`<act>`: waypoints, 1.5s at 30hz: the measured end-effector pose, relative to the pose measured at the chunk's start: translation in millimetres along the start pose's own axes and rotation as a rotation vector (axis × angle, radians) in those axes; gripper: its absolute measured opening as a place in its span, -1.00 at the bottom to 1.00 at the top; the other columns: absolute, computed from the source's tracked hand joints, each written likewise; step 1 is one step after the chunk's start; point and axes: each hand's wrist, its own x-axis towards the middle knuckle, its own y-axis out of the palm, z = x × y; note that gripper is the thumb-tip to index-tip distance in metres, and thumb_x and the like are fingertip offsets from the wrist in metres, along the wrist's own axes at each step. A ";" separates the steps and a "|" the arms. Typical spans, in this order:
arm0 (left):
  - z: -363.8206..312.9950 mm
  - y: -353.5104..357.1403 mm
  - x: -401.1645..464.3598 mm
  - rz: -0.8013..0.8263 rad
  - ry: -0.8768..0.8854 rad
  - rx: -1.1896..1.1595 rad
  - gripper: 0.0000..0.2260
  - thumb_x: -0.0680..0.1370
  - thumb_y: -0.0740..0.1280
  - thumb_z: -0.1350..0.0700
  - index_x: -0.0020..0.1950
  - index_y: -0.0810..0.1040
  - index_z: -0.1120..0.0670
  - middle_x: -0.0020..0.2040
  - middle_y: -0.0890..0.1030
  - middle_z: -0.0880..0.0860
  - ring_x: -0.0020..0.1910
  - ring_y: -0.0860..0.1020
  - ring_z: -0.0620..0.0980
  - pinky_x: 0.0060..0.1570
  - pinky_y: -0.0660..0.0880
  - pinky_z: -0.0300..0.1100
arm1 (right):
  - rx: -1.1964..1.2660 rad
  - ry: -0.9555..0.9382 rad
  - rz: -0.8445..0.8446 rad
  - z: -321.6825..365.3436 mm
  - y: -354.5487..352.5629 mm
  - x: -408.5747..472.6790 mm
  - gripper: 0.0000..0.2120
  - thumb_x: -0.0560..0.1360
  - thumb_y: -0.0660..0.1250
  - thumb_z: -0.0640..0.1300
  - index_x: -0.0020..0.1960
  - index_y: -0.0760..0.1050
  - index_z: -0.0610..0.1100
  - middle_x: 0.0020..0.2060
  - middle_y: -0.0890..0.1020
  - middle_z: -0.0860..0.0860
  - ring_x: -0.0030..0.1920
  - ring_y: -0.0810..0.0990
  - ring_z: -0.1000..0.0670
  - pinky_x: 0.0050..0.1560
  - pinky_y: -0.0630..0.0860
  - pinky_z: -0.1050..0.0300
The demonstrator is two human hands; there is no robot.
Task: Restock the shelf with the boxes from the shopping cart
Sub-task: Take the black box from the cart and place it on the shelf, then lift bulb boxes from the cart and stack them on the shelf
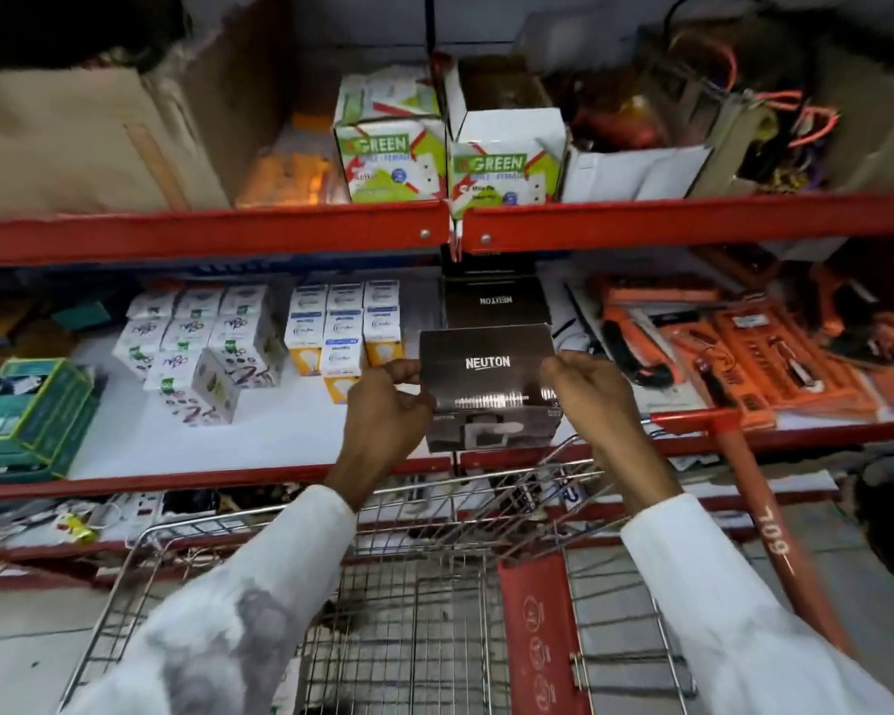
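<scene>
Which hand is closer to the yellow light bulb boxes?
Left. The left hand grips the black box's left edge, right beside the yellow bulb boxes. The right hand holds the box's far side, farther away.

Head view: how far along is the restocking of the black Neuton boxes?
Done: one Neuton box already lies on the middle shelf. In hand: the left hand and right hand hold another black box at the shelf's front. Left: the visible cart basket shows no more boxes.
</scene>
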 end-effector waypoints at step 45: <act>376.3 -129.2 -49.4 0.328 -0.014 0.799 -0.39 0.39 0.48 0.13 0.39 0.34 0.09 0.21 0.60 0.12 0.18 0.53 0.15 0.08 0.56 0.04 | -0.867 -0.351 0.724 -164.6 391.3 -126.1 -0.35 0.36 0.49 -0.12 0.40 0.36 -0.14 0.28 0.52 -0.11 0.29 0.46 -0.15 0.18 0.48 -0.01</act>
